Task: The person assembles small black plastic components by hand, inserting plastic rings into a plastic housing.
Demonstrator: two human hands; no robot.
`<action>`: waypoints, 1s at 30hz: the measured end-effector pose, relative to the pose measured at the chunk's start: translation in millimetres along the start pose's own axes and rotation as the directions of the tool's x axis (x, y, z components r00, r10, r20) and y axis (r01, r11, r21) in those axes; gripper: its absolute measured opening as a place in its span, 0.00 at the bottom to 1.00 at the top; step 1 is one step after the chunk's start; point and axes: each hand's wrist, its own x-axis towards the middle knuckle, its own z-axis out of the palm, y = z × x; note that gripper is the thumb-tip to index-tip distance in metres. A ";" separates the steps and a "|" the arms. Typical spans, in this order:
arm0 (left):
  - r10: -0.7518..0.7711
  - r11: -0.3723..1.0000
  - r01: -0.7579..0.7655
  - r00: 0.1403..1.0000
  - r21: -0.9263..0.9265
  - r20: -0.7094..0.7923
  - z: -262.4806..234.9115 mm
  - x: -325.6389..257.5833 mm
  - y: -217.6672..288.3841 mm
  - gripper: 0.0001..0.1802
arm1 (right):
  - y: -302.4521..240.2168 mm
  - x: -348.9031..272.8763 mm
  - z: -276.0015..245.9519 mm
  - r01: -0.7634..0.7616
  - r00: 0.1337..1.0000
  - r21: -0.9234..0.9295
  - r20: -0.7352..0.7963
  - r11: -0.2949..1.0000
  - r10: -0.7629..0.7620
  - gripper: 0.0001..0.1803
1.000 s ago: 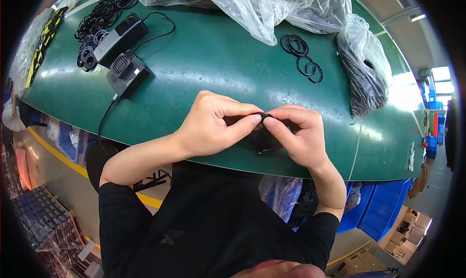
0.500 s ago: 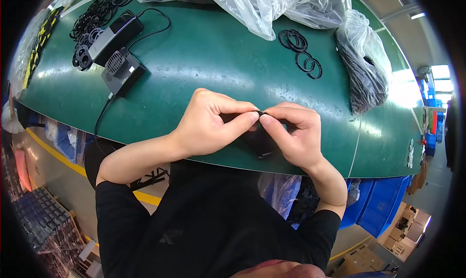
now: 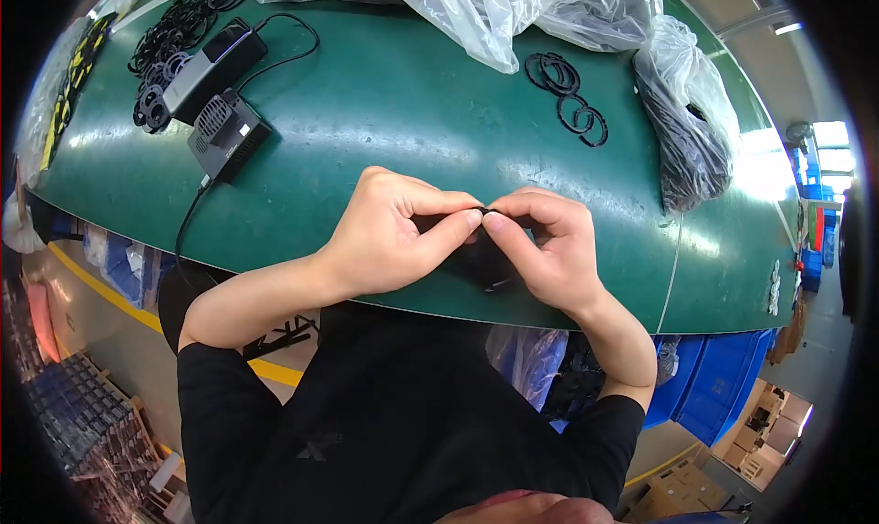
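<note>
Both hands meet over the near part of the green table, thumbs and index fingers pinched close together. Between the fingertips a small black piece (image 3: pixel 486 210) shows; most of it is hidden, so its full shape cannot be told. My left hand (image 3: pixel 394 229) grips its left side with thumb and forefinger. On the other side, my right hand (image 3: pixel 552 245) pinches it the same way, the thumb tips almost touching. Several loose black rings (image 3: pixel 577 114) lie beyond my right hand. A heap of black rings (image 3: pixel 156 112) spreads over the far left.
On the green table (image 3: pixel 394 112), a grey-black device (image 3: pixel 215 71) and a boxy black unit (image 3: pixel 229 138) with cables stand at the left. Clear plastic bags (image 3: pixel 549 11) lie along the far side. A filled bag (image 3: pixel 682 121) sits at right. Blue bins (image 3: pixel 723 387) stand below the edge.
My right hand has shifted slightly left, with its fingers a little more bent. The left hand keeps nearly the same place, and both still pinch the black piece.
</note>
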 end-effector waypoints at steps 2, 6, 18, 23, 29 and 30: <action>-0.022 0.999 0.021 0.999 -0.036 -0.030 1.9 0.0 -0.2 0.07 | 1.0 -0.5 2.2 -0.018 0.999 0.018 -0.033 1.000 0.018 0.04; -0.144 0.974 0.149 0.989 -0.168 0.040 0.8 -0.8 1.5 0.08 | -3.1 -0.5 2.6 -0.061 0.998 0.040 -0.028 0.997 0.062 0.04; -0.104 0.993 0.105 0.994 -0.054 0.028 0.3 -1.2 0.1 0.08 | -2.0 0.2 -3.4 -0.189 0.981 0.101 0.056 0.977 0.184 0.06; -0.089 0.994 0.090 0.996 -0.054 0.021 0.7 -1.4 0.9 0.08 | -1.0 -0.1 -0.3 -0.082 0.997 0.014 0.010 0.997 0.082 0.04; -0.158 0.965 0.157 0.987 -0.211 0.012 2.3 -3.1 -0.1 0.08 | -0.2 -0.2 3.5 -0.061 0.998 0.024 -0.025 0.998 0.061 0.04; -0.187 0.950 0.186 0.982 -0.251 0.022 1.2 -2.0 0.0 0.08 | 0.0 -0.2 4.0 -0.061 0.998 0.026 -0.023 0.998 0.062 0.04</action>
